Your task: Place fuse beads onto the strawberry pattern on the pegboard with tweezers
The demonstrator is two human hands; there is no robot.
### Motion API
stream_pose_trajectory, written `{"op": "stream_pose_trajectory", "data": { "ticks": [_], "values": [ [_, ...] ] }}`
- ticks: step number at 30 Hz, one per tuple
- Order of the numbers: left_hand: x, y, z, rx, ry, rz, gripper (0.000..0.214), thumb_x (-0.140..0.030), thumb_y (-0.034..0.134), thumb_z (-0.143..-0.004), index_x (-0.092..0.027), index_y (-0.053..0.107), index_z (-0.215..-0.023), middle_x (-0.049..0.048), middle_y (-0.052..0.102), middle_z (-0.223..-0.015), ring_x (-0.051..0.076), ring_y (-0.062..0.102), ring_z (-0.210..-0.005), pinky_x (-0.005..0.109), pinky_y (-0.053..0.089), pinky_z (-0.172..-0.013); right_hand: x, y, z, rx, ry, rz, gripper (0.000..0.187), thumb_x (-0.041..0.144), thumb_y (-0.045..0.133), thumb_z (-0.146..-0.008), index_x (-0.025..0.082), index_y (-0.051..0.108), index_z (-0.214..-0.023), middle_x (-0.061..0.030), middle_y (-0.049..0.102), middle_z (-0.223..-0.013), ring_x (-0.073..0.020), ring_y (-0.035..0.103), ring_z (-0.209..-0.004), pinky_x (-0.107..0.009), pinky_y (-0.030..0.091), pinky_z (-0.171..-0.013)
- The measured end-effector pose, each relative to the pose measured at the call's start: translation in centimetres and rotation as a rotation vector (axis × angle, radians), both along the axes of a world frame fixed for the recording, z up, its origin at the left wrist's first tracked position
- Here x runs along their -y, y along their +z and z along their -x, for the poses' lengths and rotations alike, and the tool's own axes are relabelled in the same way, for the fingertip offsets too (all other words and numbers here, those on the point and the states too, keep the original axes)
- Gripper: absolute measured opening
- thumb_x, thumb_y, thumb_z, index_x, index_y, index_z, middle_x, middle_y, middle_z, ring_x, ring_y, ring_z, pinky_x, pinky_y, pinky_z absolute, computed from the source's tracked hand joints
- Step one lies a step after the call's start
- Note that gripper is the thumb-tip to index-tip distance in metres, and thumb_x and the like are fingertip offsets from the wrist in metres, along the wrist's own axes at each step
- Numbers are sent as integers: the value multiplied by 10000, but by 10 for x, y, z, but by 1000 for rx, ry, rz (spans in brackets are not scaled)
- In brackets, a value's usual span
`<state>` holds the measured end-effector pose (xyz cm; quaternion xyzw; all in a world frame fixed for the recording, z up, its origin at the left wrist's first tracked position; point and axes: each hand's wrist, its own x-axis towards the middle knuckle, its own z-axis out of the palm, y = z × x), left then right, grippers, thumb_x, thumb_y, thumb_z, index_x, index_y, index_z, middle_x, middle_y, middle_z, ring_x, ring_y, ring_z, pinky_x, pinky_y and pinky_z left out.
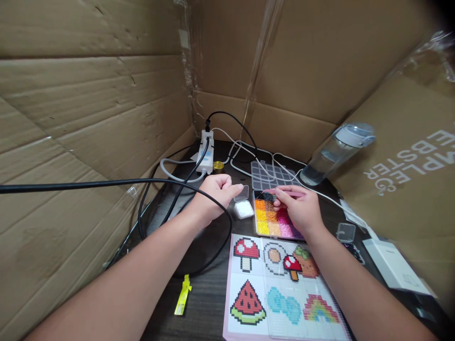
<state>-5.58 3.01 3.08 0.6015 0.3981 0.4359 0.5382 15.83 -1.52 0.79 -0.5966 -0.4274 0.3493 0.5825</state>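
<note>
My right hand pinches a pair of pink tweezers, their tips over the black beads in the corner of a bead box with coloured compartments. My left hand is curled closed, thumb stretched to the right, beside a small clear case of white beads whose lid stands open behind it. Whether it holds anything is hidden. Below the bead box lies a pattern sheet under a clear pegboard. A beaded red mushroom rests on the pegboard, partly over the egg pattern.
A black cable loops across my left forearm. Behind stand a power strip, a gold tin and a water bottle. To the right lie a small open case and a white box. Cardboard walls enclose the table.
</note>
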Motion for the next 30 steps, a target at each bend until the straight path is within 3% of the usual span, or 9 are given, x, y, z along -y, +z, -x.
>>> {"op": "stream_pose_trajectory", "data": {
  "ticks": [8, 14, 22, 30],
  "values": [
    [-2, -1, 0, 9, 7, 15, 427, -301, 652, -706, -215, 259, -562, -104, 235, -464, 42, 225, -394, 216, 151, -427, -1, -5, -5, -22, 23, -5, 316, 383, 836, -670, 122, 725, -807, -79, 725, -666, -126, 597, -487, -265, 529, -488],
    [-2, -1, 0, -2, 10, 19, 427, -297, 650, -704, -215, 256, -561, -105, 236, -467, 39, 216, -394, 213, 154, -426, 0, -6, -6, -20, 31, -6, 307, 378, 836, -679, 126, 726, -814, -48, 686, -587, -131, 595, -483, -261, 526, -482],
    [-1, -1, 0, 4, 19, 28, 432, -298, 650, -699, -214, 250, -559, -106, 222, -468, 42, 219, -398, 213, 156, -429, -2, -10, -8, -21, 31, -19, 350, 399, 836, -680, 141, 716, -885, -74, 740, -709, -135, 615, -509, -288, 556, -526],
    [-1, 1, 0, 1, 16, 44, 442, -297, 660, -700, -212, 249, -560, -104, 216, -481, 40, 210, -402, 217, 149, -433, -2, -9, -8, -8, 40, -13, 364, 414, 844, -666, 142, 724, -876, -58, 721, -651, -143, 625, -507, -284, 555, -526]
  ]
}}
